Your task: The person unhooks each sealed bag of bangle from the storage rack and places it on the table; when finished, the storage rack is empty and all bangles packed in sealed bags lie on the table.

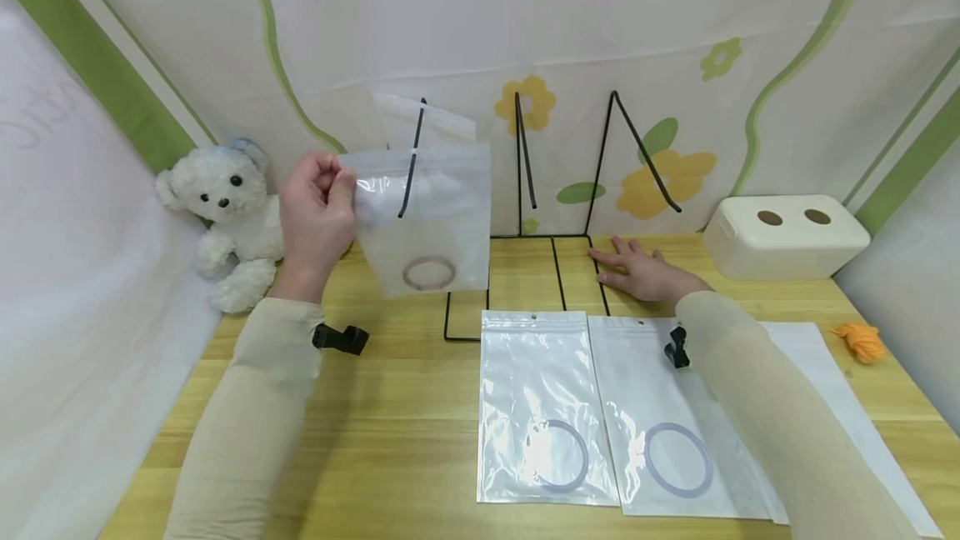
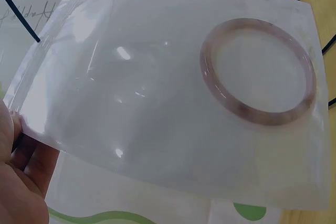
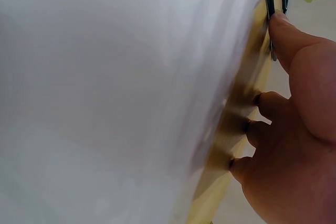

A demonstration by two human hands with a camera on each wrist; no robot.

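Note:
With curled fingers and thumb, my left hand (image 1: 318, 207) pinches the upper left edge of a clear-fronted zip bag (image 1: 457, 219). Inside it, low down, lies a brownish-pink bangle (image 2: 210, 80). The bag hangs upright at the left prong of a black wire display rack (image 1: 517, 182), and that prong crosses the bag's upper part in the head view. Behind shows the top strip of another bag (image 1: 457, 125). My right hand (image 1: 641, 269) rests on the table with fingers spread, its thumb and fingertips at the rack's right base wire.
Two flat zip bags with pale lilac bangles, a left one (image 1: 510, 407) and a right one (image 1: 630, 390), lie in front, beside a further white bag (image 1: 810, 373). A white teddy bear (image 1: 247, 223) sits left. Right are a white box (image 1: 787, 244) and orange yarn (image 1: 862, 342).

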